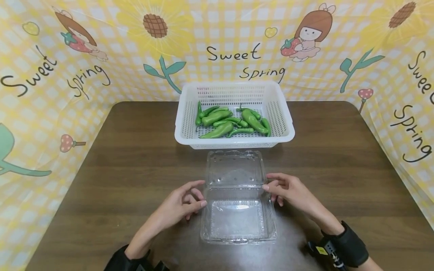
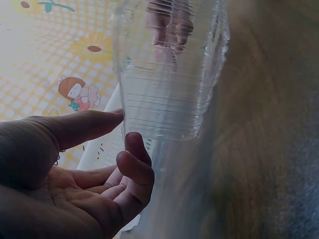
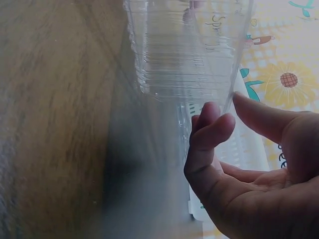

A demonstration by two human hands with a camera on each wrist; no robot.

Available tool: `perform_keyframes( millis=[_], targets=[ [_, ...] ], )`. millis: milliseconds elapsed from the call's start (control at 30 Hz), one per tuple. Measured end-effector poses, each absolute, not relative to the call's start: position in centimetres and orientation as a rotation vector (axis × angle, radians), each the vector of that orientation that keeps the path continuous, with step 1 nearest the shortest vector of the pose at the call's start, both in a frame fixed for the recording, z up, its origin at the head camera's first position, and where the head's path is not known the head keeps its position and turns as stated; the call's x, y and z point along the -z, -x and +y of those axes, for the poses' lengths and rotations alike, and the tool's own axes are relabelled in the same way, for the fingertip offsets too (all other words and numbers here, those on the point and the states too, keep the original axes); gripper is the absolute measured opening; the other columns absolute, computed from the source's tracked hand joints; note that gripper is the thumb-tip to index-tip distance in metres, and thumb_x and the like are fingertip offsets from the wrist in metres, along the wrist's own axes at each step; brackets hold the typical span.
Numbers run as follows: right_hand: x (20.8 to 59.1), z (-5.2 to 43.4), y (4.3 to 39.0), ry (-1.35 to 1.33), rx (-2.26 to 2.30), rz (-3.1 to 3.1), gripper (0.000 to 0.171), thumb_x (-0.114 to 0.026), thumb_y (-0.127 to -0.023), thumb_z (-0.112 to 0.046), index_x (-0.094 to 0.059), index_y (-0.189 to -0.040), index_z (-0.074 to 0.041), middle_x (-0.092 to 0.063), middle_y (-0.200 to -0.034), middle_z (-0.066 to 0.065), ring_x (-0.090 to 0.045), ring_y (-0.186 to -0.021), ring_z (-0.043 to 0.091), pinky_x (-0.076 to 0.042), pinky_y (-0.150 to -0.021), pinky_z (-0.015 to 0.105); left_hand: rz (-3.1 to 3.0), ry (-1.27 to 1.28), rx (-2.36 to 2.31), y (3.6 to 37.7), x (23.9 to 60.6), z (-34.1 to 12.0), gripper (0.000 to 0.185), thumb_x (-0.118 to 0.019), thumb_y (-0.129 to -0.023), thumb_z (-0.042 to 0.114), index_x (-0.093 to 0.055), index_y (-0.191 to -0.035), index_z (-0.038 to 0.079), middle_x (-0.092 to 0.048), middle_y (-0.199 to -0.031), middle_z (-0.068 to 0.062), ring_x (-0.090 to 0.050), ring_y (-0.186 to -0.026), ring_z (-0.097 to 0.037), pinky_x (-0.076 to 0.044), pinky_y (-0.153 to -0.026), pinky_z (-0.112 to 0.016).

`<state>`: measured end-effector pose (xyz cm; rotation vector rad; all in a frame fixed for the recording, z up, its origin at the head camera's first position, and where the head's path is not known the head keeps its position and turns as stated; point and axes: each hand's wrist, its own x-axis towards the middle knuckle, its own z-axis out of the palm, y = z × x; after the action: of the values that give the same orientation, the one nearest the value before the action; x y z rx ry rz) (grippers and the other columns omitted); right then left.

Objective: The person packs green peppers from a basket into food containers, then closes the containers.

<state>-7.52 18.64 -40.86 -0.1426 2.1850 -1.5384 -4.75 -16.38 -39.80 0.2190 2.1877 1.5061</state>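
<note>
A clear plastic clamshell container [image 1: 237,214] is at the near middle of the table, its lid [image 1: 235,169] swung back toward the basket. My left hand [image 1: 184,201] pinches the container's left rim near the hinge; in the left wrist view the thumb [image 2: 94,122] lies at the rim and curled fingers [image 2: 137,172] sit below it. On the opposite side my right hand [image 1: 288,190] pinches the right rim, with its thumb [image 3: 259,112] against the edge. Whether the container's base touches the table, I cannot tell.
Behind the lid stands a white plastic basket [image 1: 234,142] with several green peppers [image 1: 218,117] inside. The brown wooden table [image 1: 135,162] extends to both sides. A yellow checked cloth [image 1: 223,22] with printed pictures hangs around its back and sides.
</note>
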Motion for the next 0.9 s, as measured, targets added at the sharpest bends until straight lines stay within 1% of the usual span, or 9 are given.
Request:
perform_keyframes(
  millis=[133, 333, 533, 700, 900],
  targets=[
    [41.1, 18.6, 7.4, 0.149, 1.539, 2.184, 0.063, -0.070, -0.093, -0.025, -0.045, -0.140, 0.009, -0.068, -0.089, 0.018, -0.059, -0.058, 0.015, -0.051, -0.056, 0.027, 2.180, -0.224, -1.524, 4.7, 40.1, -16.3, 0.068, -0.072, -0.091, 0.017, -0.038, -0.147, 0.001, -0.062, -0.106, -0.015, -0.055, -0.060, -0.012, -0.051, -0.050, -0.031],
    [41.0, 18.7, 7.3, 0.150, 1.542, 2.184, 0.065, -0.071, -0.092, -0.026, -0.045, -0.140, 0.007, -0.068, -0.085, 0.012, -0.057, -0.057, 0.012, -0.050, -0.056, 0.027, 2.160, -0.207, -1.506, 4.7, 40.2, -16.3, 0.074, -0.075, -0.089, 0.020, -0.036, -0.149, 0.002, -0.061, -0.109, -0.015, -0.054, -0.060, -0.011, -0.051, -0.051, -0.031],
    [41.2, 18.7, 7.3, 0.136, 1.546, 2.185, 0.064, -0.073, -0.091, -0.028, -0.047, -0.140, 0.005, -0.070, -0.085, 0.008, -0.056, -0.056, 0.012, -0.050, -0.056, 0.027, 2.076, -0.224, -1.542, 5.0, 40.6, -16.5, 0.075, -0.074, -0.090, 0.019, -0.033, -0.150, 0.000, -0.060, -0.109, -0.016, -0.053, -0.062, -0.010, -0.050, -0.052, -0.028],
    [41.3, 18.7, 7.3, 0.121, 1.548, 2.186, 0.063, -0.073, -0.090, -0.029, -0.048, -0.139, 0.002, -0.069, -0.086, 0.009, -0.056, -0.056, 0.012, -0.050, -0.057, 0.026, 2.013, -0.252, -1.580, 5.2, 40.9, -16.6, 0.074, -0.072, -0.091, 0.017, -0.031, -0.151, 0.001, -0.058, -0.109, -0.017, -0.054, -0.065, -0.009, -0.049, -0.053, -0.026],
    [41.0, 18.7, 7.0, 0.150, 1.545, 2.191, 0.062, -0.072, -0.091, -0.026, -0.047, -0.139, 0.005, -0.069, -0.088, 0.015, -0.056, -0.058, 0.012, -0.050, -0.057, 0.026, 2.017, -0.267, -1.589, 5.2, 41.0, -16.6, 0.075, -0.073, -0.091, 0.016, -0.030, -0.152, 0.004, -0.057, -0.107, -0.016, -0.056, -0.067, -0.009, -0.050, -0.054, -0.025]
  ],
)
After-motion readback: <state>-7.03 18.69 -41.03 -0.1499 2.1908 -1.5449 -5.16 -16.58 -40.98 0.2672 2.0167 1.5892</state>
